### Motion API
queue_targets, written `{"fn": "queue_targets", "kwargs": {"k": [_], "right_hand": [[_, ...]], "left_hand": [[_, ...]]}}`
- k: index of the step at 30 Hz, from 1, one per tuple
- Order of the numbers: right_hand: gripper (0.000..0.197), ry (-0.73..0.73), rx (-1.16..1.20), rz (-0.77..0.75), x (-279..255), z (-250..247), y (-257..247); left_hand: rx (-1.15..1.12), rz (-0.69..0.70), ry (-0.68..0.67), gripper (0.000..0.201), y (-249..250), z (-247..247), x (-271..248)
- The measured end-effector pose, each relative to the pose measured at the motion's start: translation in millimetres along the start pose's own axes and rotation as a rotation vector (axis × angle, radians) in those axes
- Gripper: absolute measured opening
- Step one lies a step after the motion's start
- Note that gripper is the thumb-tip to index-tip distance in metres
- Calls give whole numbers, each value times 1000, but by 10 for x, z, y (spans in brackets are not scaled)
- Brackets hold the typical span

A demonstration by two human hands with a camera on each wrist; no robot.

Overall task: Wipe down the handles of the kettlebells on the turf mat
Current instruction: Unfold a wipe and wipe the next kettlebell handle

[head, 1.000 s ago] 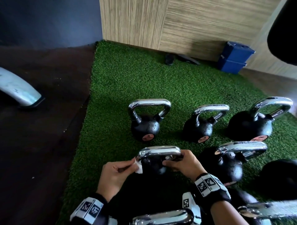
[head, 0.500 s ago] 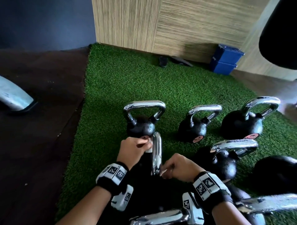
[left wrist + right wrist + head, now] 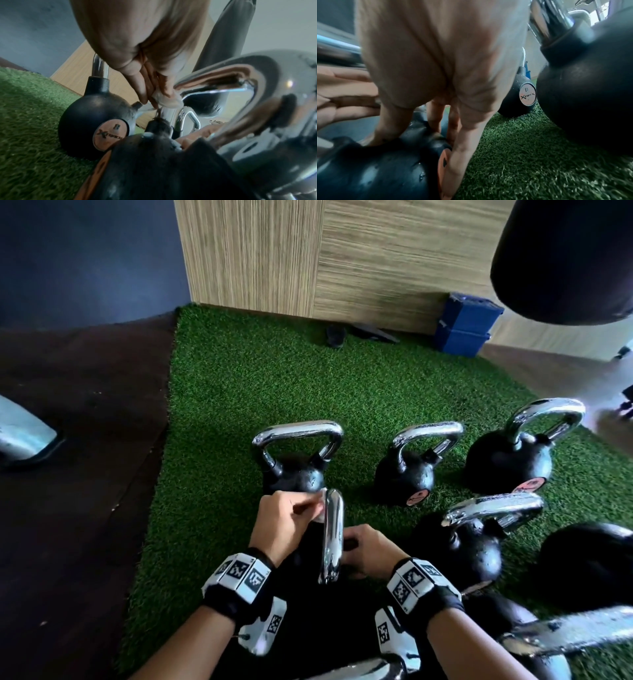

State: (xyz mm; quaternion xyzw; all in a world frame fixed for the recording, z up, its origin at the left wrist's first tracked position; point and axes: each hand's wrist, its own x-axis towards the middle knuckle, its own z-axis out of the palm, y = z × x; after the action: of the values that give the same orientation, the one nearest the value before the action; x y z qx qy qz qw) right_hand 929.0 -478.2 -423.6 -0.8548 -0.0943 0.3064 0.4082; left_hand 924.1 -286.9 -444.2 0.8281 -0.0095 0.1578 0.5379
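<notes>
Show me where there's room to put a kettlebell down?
Bare turf mat lies between the back row of kettlebells and the wooden wall, and left of the kettlebell being wiped. It is crowded on the right, by the near kettlebells.

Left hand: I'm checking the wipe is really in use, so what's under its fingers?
The left hand pinches a small white wipe against the chrome handle; most of the wipe is hidden.

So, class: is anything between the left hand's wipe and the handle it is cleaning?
No. The left hand pinches the wipe directly against the far end of the handle; nothing visible lies between.
</notes>
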Motion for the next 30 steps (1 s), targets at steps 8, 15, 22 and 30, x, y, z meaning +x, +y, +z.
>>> {"fn": "queue_targets", "kwargs": {"k": [8, 15, 22, 30], "right_hand": [[45, 37, 50, 34, 69, 24, 76], [33, 32, 48, 6, 55, 4, 54], [21, 75, -43, -14, 38, -60, -6], [11, 55, -62, -20, 44, -68, -35]], "left_hand": [[-289, -94, -119, 34, 13, -123, 64], [-622, -184, -225, 25, 124, -201, -47], [-517, -281, -425, 24, 122, -323, -160], [-476, -255, -546, 21, 84, -465, -435]]}}
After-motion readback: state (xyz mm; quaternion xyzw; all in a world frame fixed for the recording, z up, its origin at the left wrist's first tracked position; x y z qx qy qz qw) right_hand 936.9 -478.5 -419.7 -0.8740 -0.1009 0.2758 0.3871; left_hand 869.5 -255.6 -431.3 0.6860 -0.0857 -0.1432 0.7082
